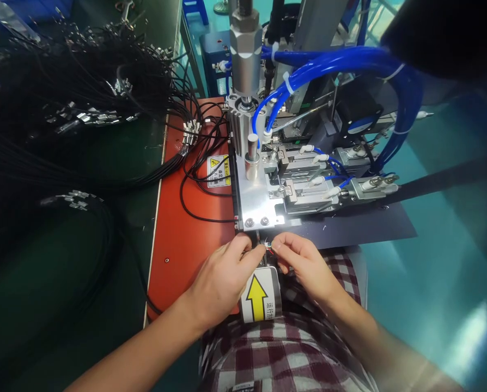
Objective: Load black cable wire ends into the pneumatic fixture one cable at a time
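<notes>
At the front edge of a metal machine (254, 202), both hands meet fingertip to fingertip. Thin coloured wires (270, 249), white and red among them, show between them at a small pale cable end. My left hand (223, 272) is closed, thumb and forefinger pinched at the left of this cable end. From the other side my right hand (303, 262) pinches the thin wires. What lies inside the left fingers is mostly hidden. Just below the fingers is a white label with a yellow arrow (256, 298).
A red-orange machine base (186, 261) carries a warning label (219, 171) and loose black cables (194, 209). Large bundles of black cables with metal connector ends (92, 117) cover the dark table at left. Blue air hoses (341, 60) arch over pneumatic cylinders (309, 193).
</notes>
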Demonstrator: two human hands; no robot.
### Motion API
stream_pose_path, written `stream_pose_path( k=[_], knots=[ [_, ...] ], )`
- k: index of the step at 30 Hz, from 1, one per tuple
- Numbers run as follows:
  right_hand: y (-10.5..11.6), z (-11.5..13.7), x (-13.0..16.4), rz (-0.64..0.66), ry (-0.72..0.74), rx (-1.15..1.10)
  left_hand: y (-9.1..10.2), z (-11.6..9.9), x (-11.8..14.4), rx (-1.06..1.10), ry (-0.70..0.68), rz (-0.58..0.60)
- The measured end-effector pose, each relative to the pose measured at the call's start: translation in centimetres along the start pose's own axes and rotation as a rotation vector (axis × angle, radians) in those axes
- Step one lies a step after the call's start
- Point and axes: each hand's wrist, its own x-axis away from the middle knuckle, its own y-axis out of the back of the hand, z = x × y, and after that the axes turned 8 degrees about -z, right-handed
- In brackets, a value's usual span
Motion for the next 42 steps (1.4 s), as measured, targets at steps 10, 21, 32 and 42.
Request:
stream_pose_path(
  k=[10, 21, 32, 42],
  knots=[
    [-0.2, -0.8, 0.3, -0.095, 0.138, 0.143, 0.0, -0.1, 0.0, 0.005, 0.000, -0.002],
    [-0.2, 0.1, 0.2, -0.146, 0.136, 0.111, -0.3, 0.2, 0.1, 0.026, 0.005, -0.013],
    [-0.7, -1.0, 0.3, -0.251, 0.399, 0.318, -0.3, 0.1, 0.2, -0.003, -0.007, -0.021],
    [-1.2, -1.1, 0.5, -0.189, 0.131, 0.143, -0.3, 0.1, 0.3, -0.015, -0.020, -0.005]
  ],
)
